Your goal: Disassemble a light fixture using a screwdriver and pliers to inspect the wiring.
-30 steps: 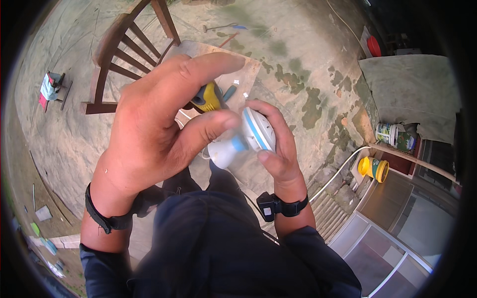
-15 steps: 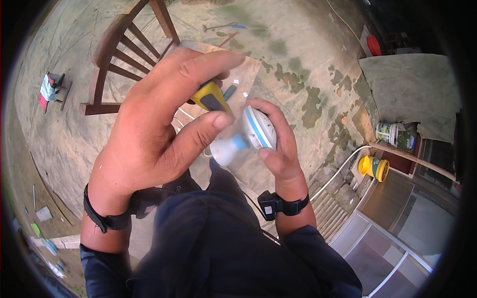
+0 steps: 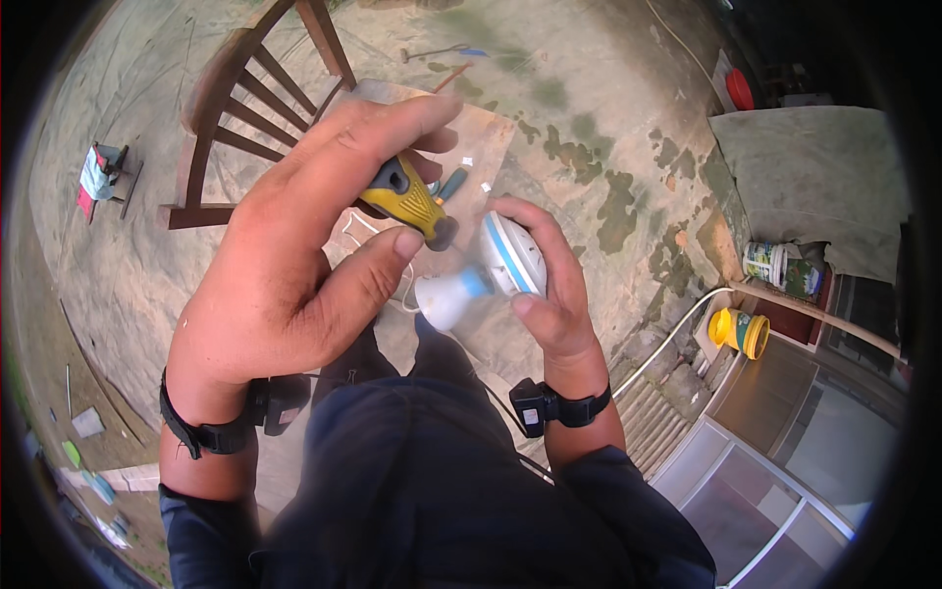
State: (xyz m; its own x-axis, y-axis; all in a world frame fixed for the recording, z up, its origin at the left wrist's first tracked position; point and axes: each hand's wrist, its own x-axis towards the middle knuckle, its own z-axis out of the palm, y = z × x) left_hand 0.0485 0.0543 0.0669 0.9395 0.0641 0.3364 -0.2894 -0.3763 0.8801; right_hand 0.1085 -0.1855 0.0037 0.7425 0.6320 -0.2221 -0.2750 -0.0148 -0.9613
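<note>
My left hand (image 3: 280,250) is curled around a yellow-and-black tool handle (image 3: 407,196), thumb beside its dark end. Just to the right, my right hand (image 3: 549,304) grips a round white housing (image 3: 515,255) with a light-blue band, turned on its side. A white cone-shaped piece (image 3: 442,300) with a blue neck and a pale cord adjoins it below left; whether the two are joined I cannot tell. Past my hands, a dark teal screwdriver (image 3: 451,183) and small white bits lie on a pale board (image 3: 486,137) on the chair.
A wooden chair (image 3: 204,126) stands at upper left, with a small stool (image 3: 98,175) farther left. On the concrete floor (image 3: 628,88) lie some long tools (image 3: 461,51). Yellow bucket (image 3: 744,334), pale buckets (image 3: 770,265), white pipe and framed panels (image 3: 756,481) line the right side.
My left hand has shifted slightly left and down, and the yellow handle has swung, showing more of its length and dark end between my fingers. My right hand is nearly still.
</note>
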